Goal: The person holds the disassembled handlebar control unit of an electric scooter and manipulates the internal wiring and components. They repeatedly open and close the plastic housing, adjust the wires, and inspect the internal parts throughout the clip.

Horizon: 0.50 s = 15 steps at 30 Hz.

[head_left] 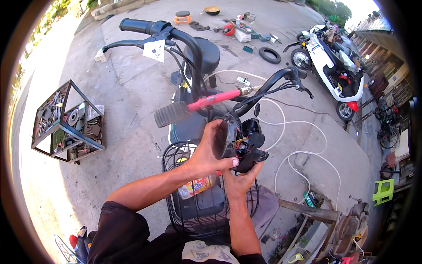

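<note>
Above the front basket (173, 198), both my hands hold a round black headlight (247, 165) that is open at the side. Coloured wires show inside it. My left hand (204, 154) wraps around the lens part (227, 134), thumb toward the wires. From below, my right hand (241, 182) grips the black housing, its fingers partly hidden behind it. Just beyond my hands, a pink-red tool (213, 101) with a ribbed black end lies across the handlebar (195, 48); a white hose (281, 119) runs from its metal fitting.
A bottle with a bright label (198, 187) lies in the basket. On the left stands a metal-framed bin of parts (61, 127). A loose tyre (269, 55) and scattered tools lie ahead, a white scooter (327, 70) at far right. A cluttered workbench (316, 213) is near right.
</note>
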Motion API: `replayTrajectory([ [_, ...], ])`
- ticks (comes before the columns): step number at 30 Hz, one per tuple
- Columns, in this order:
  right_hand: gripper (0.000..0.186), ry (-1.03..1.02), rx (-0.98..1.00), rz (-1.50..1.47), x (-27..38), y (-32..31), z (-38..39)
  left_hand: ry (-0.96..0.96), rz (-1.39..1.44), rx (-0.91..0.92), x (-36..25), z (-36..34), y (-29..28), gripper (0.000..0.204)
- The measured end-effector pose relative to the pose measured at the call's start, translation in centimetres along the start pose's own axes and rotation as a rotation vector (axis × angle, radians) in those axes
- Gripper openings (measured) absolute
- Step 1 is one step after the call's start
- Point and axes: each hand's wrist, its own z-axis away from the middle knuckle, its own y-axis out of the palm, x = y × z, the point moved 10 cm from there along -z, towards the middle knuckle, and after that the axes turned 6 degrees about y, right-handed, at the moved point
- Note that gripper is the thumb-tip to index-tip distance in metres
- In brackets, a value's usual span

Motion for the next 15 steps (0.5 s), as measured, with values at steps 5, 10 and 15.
replayTrajectory([
  [5, 0.109, -0.03, -0.007, -0.018, 0.2, 0.1, 0.0, -0.003, 0.07, 0.001, 0.5, 0.0, -0.2, 0.124],
  [10, 0.106, -0.033, -0.02, 0.002, -0.2, -0.1, 0.1, 0.004, -0.037, 0.0, 0.4, 0.4, -0.4, 0.124],
  [15, 0.105, -0.002, -0.018, -0.022, -0.5, -0.3, 0.1, 0.066, -0.157, -0.014, -1.5, 0.6, -0.2, 0.125],
])
